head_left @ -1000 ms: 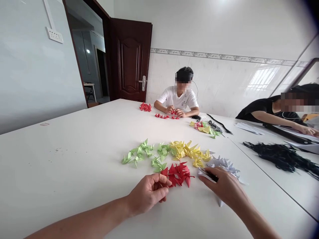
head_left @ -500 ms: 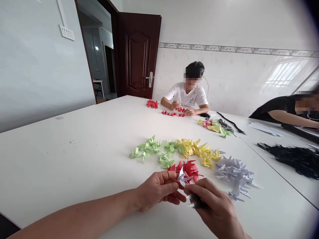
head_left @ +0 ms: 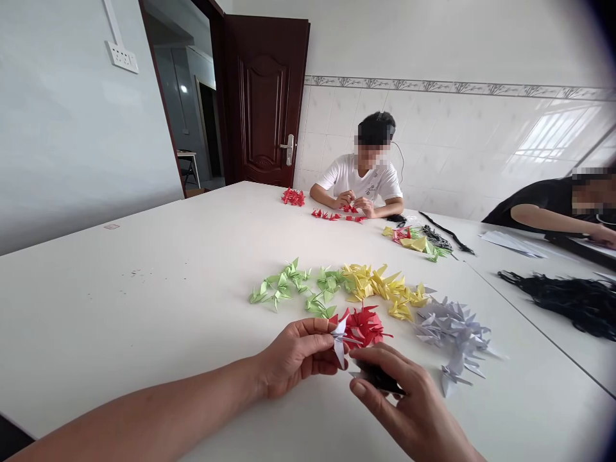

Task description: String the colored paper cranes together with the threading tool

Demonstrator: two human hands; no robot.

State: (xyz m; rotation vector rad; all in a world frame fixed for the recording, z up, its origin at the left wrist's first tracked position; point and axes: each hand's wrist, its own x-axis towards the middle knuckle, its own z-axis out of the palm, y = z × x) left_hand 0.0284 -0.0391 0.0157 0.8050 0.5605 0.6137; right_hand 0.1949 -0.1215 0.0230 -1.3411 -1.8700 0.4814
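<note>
My left hand (head_left: 305,353) pinches a white paper crane (head_left: 339,338) between thumb and fingers. Just right of it, my right hand (head_left: 409,398) grips a small black-handled tool with a pale metal tip (head_left: 380,375); its kind is hard to make out. The tip points toward the crane, with a small gap between them. Right behind the held crane lies a heap of red paper cranes (head_left: 366,327). Farther back are green paper cranes (head_left: 283,285) and yellow paper cranes (head_left: 380,282). White paper cranes (head_left: 452,330) are piled to the right of my right hand.
Across the white table (head_left: 192,333), a person in a white shirt (head_left: 368,173) handles red cranes. Another person in black (head_left: 539,199) leans over papers (head_left: 513,244) at right. Bundled black cords (head_left: 558,305) lie on the right. A dark door (head_left: 267,96) stands ajar behind.
My left hand has shifted slightly left and up, and the crane in it is turned more upright. My right hand's thumb has come lower and the tool now points left.
</note>
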